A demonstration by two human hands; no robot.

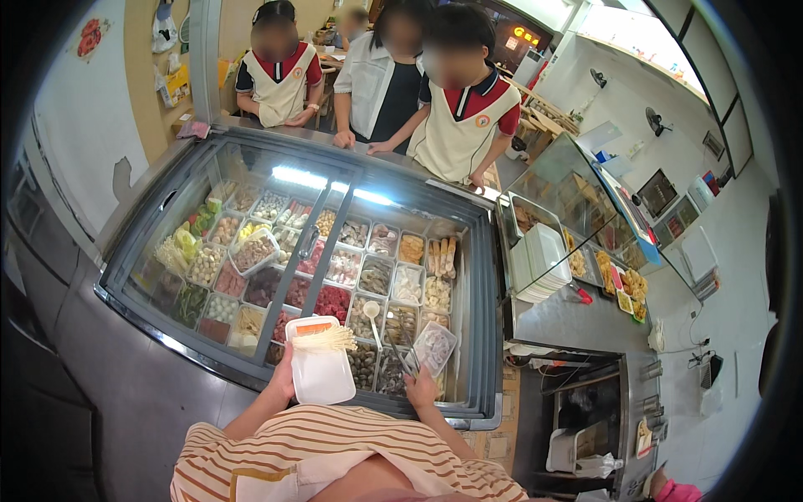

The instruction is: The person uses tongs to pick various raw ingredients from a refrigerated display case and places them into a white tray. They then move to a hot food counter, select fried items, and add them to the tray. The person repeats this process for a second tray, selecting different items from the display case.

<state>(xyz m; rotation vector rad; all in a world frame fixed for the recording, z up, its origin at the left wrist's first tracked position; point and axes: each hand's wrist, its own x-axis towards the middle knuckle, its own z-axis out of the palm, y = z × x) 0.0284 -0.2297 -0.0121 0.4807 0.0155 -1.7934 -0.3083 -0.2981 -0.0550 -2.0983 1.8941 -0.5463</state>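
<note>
My left hand [286, 378] grips the left side of a white foam tray [326, 385] held over the near edge of the display chest. In the tray's far end lie pale enoki mushrooms [335, 338] and a flat orange piece [313, 329]. Metal tongs [411, 361] are in my right hand [422, 391], pointing down into the chest. Just beyond that hand, a clear tub [436, 346] of whitish pieces sits tilted above its neighbours. A white ladle [373, 316] stands in a tub to the left of the tongs.
The display chest [138, 322] holds rows of tubs with meats, seafood, balls and greens. A sliding glass lid covers its left part. Three people stand at its far edge, hands on the rim. To the right are stacked white trays [537, 261] and fried food [634, 284].
</note>
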